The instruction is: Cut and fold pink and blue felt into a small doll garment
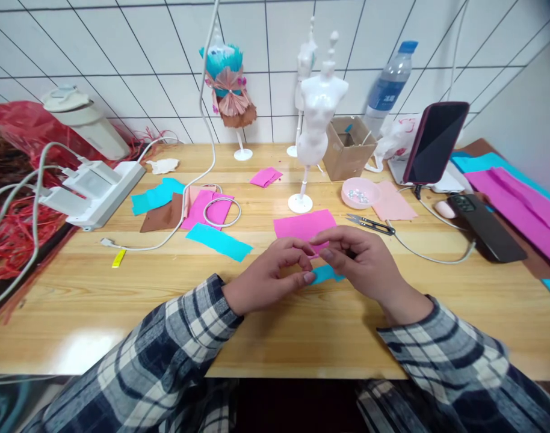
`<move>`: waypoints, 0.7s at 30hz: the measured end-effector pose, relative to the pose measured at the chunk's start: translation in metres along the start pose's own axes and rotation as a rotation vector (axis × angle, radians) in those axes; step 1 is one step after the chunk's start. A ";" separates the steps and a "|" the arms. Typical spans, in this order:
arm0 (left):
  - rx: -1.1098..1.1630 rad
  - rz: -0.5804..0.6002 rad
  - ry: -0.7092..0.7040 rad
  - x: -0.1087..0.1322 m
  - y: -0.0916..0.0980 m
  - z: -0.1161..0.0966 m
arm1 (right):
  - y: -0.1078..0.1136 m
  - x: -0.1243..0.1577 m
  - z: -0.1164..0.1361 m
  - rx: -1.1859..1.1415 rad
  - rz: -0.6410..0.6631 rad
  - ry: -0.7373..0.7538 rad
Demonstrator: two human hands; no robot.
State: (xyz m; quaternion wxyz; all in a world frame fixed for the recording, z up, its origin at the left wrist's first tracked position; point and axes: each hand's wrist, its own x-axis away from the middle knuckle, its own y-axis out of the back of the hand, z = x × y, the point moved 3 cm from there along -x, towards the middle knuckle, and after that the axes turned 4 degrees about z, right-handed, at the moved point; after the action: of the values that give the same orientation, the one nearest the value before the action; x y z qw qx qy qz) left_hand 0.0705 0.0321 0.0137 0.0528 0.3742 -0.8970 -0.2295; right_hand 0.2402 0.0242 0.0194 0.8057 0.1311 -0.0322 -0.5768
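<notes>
In the middle of the table, a pink piece of crepe paper (302, 225) has its near edge at my fingertips. My left hand (277, 270) curls its fingers at that edge, its thumb just below. From the other side, my right hand (363, 258) pinches the edge between thumb and index finger. The two hands' fingertips almost meet, hiding part of the paper. A blue strip of crepe paper (325, 275) shows beneath them. Just behind the pink piece, a bare white mannequin (322, 102) stands upright on its round base.
Thread snips (369, 224) and a pink bowl of small beads (360, 192) lie right. Farther right are a phone (485, 228) and another on a stand (437, 141). A dressed mannequin (230, 90) stands behind. Left are paper scraps (218, 240), a white cable (164, 243) and a power strip (108, 195).
</notes>
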 end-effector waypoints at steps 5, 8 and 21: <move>-0.221 -0.068 -0.012 -0.001 0.004 0.006 | 0.001 -0.005 -0.001 0.304 0.119 -0.048; -0.370 -0.101 -0.011 -0.001 0.007 0.009 | 0.000 -0.007 -0.003 0.346 0.178 -0.122; -0.484 -0.214 0.003 -0.005 0.038 0.026 | 0.002 -0.015 -0.016 0.272 0.136 -0.313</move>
State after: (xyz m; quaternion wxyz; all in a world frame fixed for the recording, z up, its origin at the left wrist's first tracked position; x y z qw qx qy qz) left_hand 0.0421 0.0688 0.0079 0.1175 0.4439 -0.7711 -0.4411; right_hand 0.2407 0.0420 0.0058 0.8029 0.1449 -0.2432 -0.5246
